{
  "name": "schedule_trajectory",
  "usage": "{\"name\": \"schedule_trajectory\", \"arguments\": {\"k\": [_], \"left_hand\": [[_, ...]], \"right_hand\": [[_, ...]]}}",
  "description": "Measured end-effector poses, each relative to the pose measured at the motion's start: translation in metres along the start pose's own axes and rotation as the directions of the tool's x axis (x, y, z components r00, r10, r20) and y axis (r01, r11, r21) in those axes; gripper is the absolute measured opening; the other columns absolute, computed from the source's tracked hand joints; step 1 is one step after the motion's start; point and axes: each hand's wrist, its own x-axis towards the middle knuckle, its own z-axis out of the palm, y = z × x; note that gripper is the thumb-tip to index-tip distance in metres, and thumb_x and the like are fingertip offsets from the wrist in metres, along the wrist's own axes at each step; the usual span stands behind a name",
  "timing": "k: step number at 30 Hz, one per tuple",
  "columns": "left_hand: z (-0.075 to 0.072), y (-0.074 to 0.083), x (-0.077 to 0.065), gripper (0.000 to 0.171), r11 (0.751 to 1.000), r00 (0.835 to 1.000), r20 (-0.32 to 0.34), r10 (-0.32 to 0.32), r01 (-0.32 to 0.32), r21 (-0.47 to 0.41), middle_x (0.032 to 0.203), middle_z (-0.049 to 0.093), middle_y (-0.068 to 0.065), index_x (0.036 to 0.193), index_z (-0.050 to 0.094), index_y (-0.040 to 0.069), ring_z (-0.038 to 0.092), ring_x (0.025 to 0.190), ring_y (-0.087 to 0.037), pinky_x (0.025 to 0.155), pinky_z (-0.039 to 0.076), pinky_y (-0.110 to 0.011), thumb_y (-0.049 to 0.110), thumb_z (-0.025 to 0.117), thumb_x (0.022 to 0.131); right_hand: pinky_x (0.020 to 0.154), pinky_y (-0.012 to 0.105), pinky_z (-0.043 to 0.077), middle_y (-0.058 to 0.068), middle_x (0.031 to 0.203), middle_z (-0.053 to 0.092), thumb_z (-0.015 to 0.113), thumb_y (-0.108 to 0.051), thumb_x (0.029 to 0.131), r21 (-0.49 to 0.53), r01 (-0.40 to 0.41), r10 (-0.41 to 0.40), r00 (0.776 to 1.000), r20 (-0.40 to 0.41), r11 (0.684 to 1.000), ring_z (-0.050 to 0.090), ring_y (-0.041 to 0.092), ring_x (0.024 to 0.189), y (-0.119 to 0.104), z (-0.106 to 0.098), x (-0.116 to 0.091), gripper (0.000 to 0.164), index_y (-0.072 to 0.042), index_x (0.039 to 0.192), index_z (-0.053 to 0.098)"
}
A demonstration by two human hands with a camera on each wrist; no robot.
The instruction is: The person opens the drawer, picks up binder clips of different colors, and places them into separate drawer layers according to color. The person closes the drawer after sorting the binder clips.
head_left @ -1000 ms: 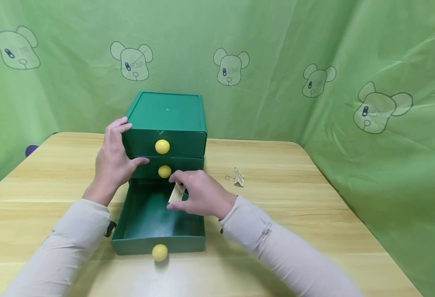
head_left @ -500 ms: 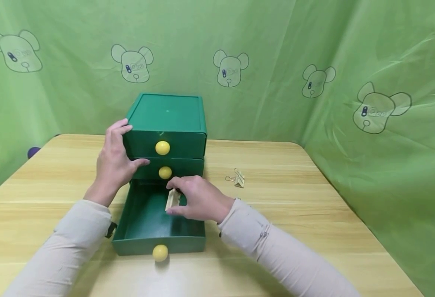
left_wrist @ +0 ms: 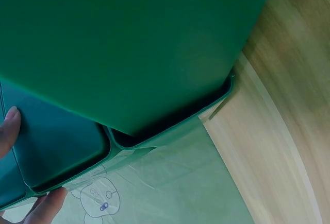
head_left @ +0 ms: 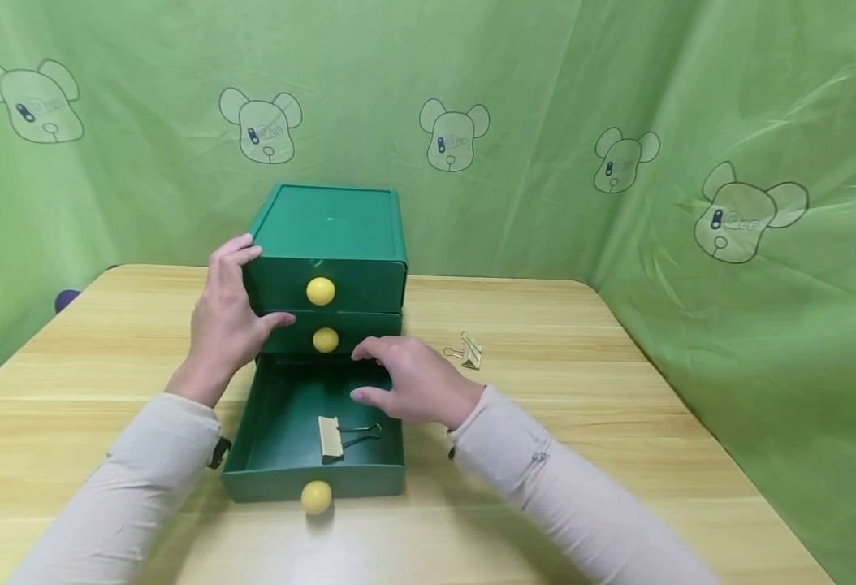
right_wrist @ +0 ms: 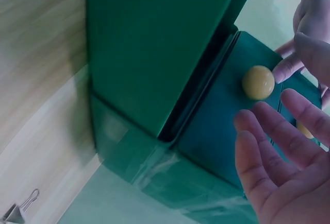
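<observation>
A green drawer unit (head_left: 329, 223) with yellow knobs stands on the table. Its bottom drawer (head_left: 267, 485) is pulled out. Inside that drawer, near the front, lies a pale gold binder clip (head_left: 330, 439), its wire handles pointing right. My left hand (head_left: 223, 333) rests on the unit's left edge, fingers along the side, thumb on the middle drawer's front; the left wrist view shows a thumb (left_wrist: 10, 126) touching there. Over the drawer's right part hovers my right hand (head_left: 421, 382), holding nothing; its fingers are spread and loosely bent in the right wrist view.
A second binder clip (head_left: 472, 352) lies on the wooden table (head_left: 545, 422) right of the unit. The upper drawers are pushed in. Green curtains (head_left: 530, 97) with bear-head drawings hang behind and to the right.
My right hand has let go of the binder clip, which now lies in the bottom drawer, and has drawn back to the right. My left hand has stayed in place.
</observation>
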Motion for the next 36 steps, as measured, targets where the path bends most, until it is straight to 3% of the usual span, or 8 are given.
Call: {"name": "schedule_trajectory", "arguments": {"k": [17,36], "left_hand": [[0.0,-0.001,-0.001,0.092,1.0,1.0,-0.004,-0.001,0.001,-0.002,0.149,0.032,-0.015,0.135,0.032,0.002,0.041,0.128,-0.044,0.1,0.037,-0.061,-0.001,0.089,0.064],[0.001,-0.001,0.0,0.093,1.0,1.0,-0.01,0.01,-0.01,0.0,0.149,0.032,-0.015,0.135,0.032,0.002,0.041,0.128,-0.044,0.1,0.037,-0.061,-0.001,0.09,0.063]], "right_hand": [[0.089,0.035,0.053,0.008,0.117,0.066,0.073,-0.02,0.089,0.007,-0.086,0.086,0.992,-0.096,0.996,0.063,0.024,0.1,0.042,-0.011,-0.011,0.036,-0.004,0.12,0.063],[0.086,0.039,0.054,0.012,0.116,0.066,0.073,-0.015,0.088,-0.023,-0.145,0.142,0.986,-0.089,0.989,0.066,0.03,0.097,0.089,-0.006,-0.03,0.035,-0.001,0.117,0.063]]}}
